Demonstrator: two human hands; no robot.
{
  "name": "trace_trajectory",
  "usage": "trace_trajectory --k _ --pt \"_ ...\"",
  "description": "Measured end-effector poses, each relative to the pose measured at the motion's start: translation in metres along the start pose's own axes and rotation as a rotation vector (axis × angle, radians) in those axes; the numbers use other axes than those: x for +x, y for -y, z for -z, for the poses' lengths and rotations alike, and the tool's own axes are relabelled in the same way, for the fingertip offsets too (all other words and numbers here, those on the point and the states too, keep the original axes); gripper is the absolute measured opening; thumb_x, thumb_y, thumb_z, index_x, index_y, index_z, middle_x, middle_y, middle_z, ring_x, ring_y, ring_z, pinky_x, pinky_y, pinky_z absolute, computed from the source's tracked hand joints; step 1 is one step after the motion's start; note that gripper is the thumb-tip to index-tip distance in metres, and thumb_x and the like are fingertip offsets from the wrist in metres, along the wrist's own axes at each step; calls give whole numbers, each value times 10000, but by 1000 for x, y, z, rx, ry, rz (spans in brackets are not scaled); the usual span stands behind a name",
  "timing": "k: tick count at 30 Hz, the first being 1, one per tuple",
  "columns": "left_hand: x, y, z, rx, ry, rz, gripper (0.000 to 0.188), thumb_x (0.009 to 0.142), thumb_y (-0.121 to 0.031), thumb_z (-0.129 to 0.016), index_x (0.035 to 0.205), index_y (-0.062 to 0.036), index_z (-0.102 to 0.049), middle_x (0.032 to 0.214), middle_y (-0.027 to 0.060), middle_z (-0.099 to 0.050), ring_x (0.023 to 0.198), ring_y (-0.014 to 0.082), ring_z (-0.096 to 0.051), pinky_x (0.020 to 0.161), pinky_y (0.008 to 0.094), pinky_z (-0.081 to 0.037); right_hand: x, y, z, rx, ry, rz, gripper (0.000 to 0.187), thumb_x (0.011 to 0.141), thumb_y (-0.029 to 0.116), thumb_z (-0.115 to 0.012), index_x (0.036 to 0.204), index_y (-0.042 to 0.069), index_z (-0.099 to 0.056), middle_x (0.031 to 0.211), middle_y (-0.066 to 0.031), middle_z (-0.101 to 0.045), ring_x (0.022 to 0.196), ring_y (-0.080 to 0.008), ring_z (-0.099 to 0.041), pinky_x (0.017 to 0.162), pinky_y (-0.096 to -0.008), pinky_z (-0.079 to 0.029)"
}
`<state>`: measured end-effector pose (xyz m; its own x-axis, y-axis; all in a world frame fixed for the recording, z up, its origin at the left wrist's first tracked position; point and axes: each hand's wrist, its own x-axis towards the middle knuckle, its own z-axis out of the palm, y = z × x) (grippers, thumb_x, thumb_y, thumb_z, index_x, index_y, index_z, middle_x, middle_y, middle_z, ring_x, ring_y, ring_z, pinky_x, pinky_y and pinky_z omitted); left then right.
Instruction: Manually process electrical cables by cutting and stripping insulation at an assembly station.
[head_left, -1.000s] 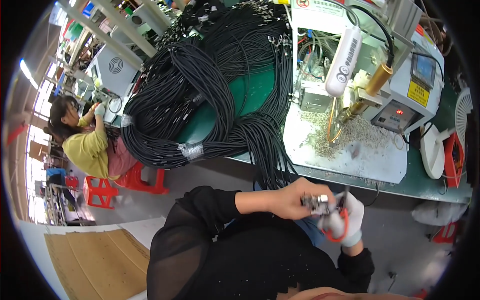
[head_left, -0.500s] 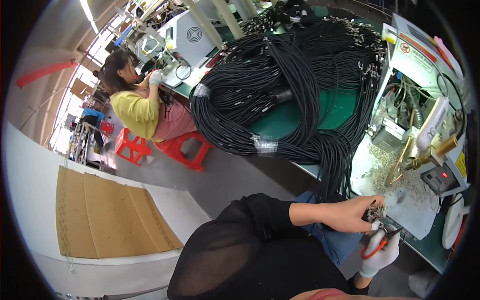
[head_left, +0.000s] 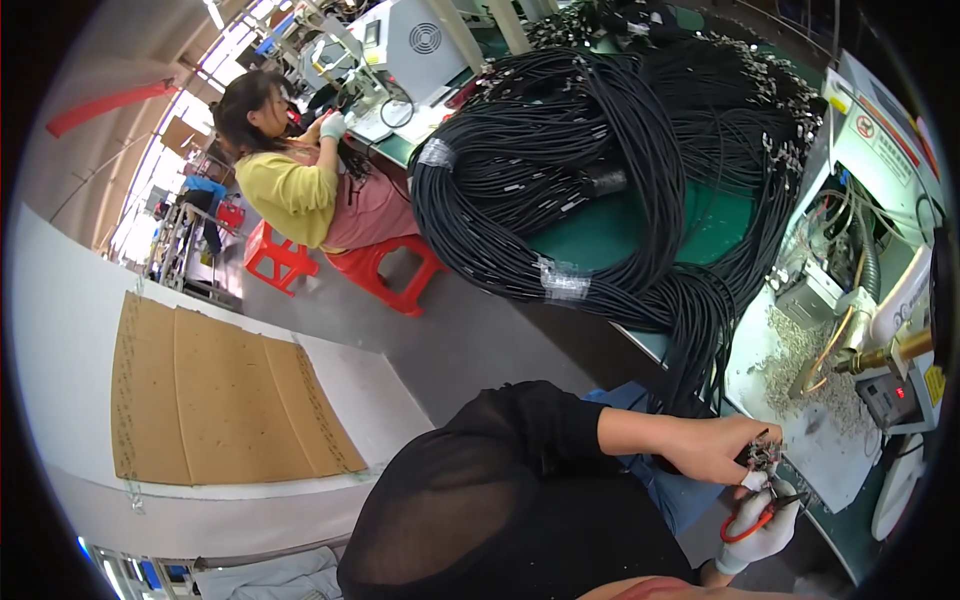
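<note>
Silvery metal cable ends (head_left: 768,450) are clasped in a bunch by the ungloved left hand (head_left: 718,450) beside the green worktop (head_left: 715,230), apparently to keep them within reach of the red-handled hand tool (head_left: 768,517) gripped by the white-gloved right hand (head_left: 772,538).

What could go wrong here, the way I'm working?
The red-handled tool in your right hand sits close to your left hand, so a slip might nick it. Black cables hang over the edge of the green table, so a tug could drag more down. Loose bits scattered nearby might cling to the cable ends.
</note>
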<state>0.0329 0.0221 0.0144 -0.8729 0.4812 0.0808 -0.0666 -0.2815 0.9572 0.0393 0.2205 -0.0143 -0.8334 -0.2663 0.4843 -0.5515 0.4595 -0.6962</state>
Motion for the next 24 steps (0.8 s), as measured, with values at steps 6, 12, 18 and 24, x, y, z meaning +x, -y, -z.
trace_trajectory --k 6,12,18,24 --pt "2 9 0 1 4 -40 161 840 -28 -574 958 7 -470 703 50 -587 663 112 -569 605 275 -427 2 0 -4 -7 -65 0 180 782 -9 -506 922 -66 -603 633 -90 -619 490 -142 -552 478 -268 -441" --pt "3 11 1 -7 24 32 197 828 -39 -582 991 -2 -477 716 61 -595 661 115 -563 597 279 -427 -3 -1 -4 99 -60 -161 165 775 6 -513 899 -56 -602 651 -96 -622 535 -153 -576 531 -265 -472" --pt "2 20 -7 328 65 73 238 813 -116 -606 994 3 -506 757 110 -617 687 201 -591 639 349 -460 19 -8 35 283 -133 -430 173 742 35 -536 880 -39 -611 760 -130 -657 683 -197 -655 669 -284 -515" --pt "5 136 -20 606 372 -200 340 763 -225 -658 975 28 -574 815 174 -645 725 310 -625 698 440 -480 69 47 14 383 741 272 254 626 9 -644 879 -5 -620 874 -147 -662 876 -314 -663 804 -372 -526"
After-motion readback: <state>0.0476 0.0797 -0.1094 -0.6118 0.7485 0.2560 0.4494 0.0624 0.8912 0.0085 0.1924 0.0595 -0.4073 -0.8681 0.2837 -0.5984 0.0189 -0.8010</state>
